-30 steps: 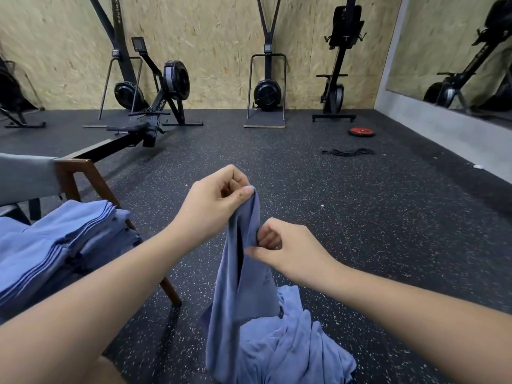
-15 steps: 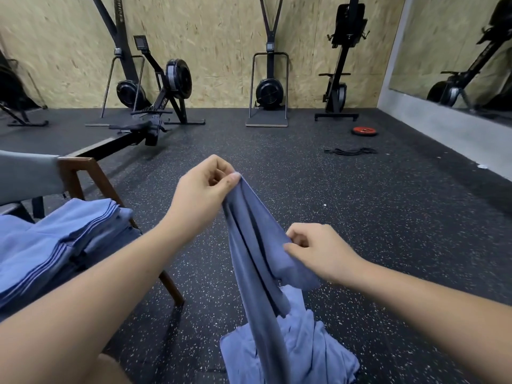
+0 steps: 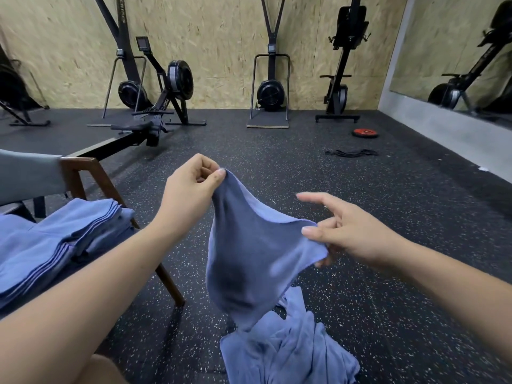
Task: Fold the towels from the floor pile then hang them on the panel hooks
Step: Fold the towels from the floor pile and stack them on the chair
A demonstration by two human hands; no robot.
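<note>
A blue towel [image 3: 249, 261] hangs in the air in front of me, stretched between both hands. My left hand [image 3: 191, 189] pinches its upper left corner between thumb and fingers. My right hand [image 3: 349, 231] pinches the towel's right edge with thumb and lower fingers, while the index finger points out straight. Below it, a crumpled pile of blue towels [image 3: 291, 353] lies on the dark speckled floor. A stack of folded blue towels [image 3: 55, 239] rests on the chair seat at my left. No panel hooks are in view.
A wooden-legged chair [image 3: 83, 176] with a grey back stands at left. Rowing and ski machines [image 3: 155, 106] line the far plywood wall. A red weight plate [image 3: 365, 133] and a black band [image 3: 352, 153] lie on the floor at right. A mirror [image 3: 457, 65] covers the right wall.
My hands have moved apart, spreading the towel open from a narrow hanging strip. My right hand slid rightward along the edge and its index finger has straightened.
</note>
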